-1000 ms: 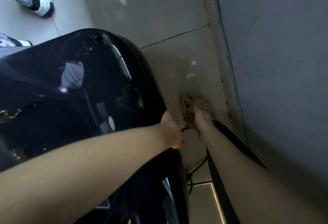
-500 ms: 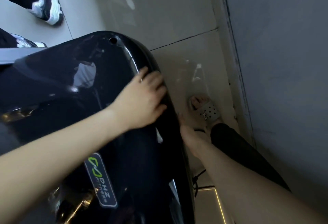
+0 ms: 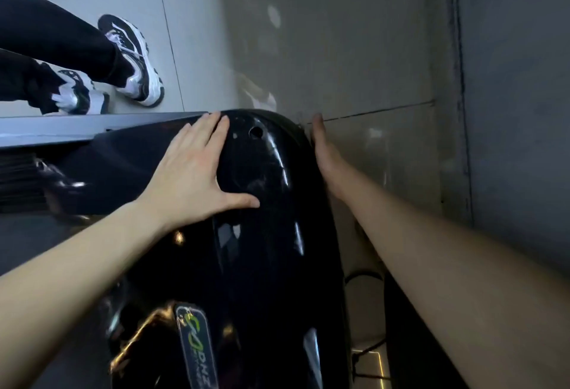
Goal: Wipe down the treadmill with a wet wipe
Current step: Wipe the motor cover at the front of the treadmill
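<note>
The treadmill's glossy black motor cover [image 3: 265,234] fills the middle of the head view, with a green-lettered badge [image 3: 197,348] low on it. My left hand [image 3: 194,172] lies flat on top of the cover with fingers spread and straight. My right hand [image 3: 327,157] runs along the cover's right side with fingers straight, its palm hidden against the edge. No wet wipe shows in either hand; one could be hidden under a palm.
Another person's legs in black trousers and black-and-white sneakers [image 3: 135,58] stand on the tiled floor at the upper left. A grey wall [image 3: 518,95] runs close along the right. A black cable [image 3: 367,348] lies on the floor by the cover's lower right.
My left hand slid from the cover's right edge up across its top toward the far end. My right hand moved forward along the right side. The view shifted toward the far end.
</note>
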The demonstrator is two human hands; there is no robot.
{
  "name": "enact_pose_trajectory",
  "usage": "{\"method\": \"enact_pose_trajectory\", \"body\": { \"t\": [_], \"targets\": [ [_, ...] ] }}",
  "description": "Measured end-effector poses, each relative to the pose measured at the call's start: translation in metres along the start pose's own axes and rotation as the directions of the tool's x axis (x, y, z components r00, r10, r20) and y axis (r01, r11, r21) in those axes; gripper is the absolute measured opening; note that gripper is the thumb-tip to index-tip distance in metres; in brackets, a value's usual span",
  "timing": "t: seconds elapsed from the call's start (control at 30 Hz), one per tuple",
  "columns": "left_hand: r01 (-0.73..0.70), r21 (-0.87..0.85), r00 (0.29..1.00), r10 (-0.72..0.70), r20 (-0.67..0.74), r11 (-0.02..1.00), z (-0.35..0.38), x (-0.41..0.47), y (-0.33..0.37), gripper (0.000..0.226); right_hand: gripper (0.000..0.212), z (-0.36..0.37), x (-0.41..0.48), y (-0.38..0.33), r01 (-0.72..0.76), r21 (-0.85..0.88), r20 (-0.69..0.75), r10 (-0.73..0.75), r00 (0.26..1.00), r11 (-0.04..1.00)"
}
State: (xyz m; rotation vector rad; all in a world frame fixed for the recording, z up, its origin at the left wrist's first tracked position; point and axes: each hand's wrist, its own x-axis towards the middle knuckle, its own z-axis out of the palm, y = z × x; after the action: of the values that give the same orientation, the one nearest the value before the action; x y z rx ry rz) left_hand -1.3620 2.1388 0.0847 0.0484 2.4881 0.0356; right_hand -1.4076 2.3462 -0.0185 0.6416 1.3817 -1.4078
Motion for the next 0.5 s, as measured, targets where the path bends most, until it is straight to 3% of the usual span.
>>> {"method": "enact_pose_trajectory", "body": {
  "t": [0.2,0.3,0.4,0.5],
  "targets": [
    [0.049,-0.011,0.998,-0.049,0.029,0.999,-0.016,0.007,0.012,0.149,0.068,-0.014,-0.052,0.040,-0.240,0.046,-0.110,0.244,0.963,0.970],
    [0.060,-0.045,0.997,-0.058,0.047,0.997,-0.017,0.004,0.014,0.147,0.062,-0.022,-0.077,0.049,-0.273,0.024,-0.201,0.272,0.941,0.962],
    [0.066,-0.111,0.998,-0.063,0.032,0.992,-0.016,0.004,0.013,0.145,0.069,-0.018,-0.049,0.025,-0.332,0.063,-0.100,0.337,0.936,0.941],
    [0.052,-0.128,0.998,-0.047,0.042,0.990,-0.011,0.002,0.013,0.144,0.078,-0.006,0.000,-0.009,-0.252,-0.066,-0.024,0.251,0.968,0.966]
  ]
}}
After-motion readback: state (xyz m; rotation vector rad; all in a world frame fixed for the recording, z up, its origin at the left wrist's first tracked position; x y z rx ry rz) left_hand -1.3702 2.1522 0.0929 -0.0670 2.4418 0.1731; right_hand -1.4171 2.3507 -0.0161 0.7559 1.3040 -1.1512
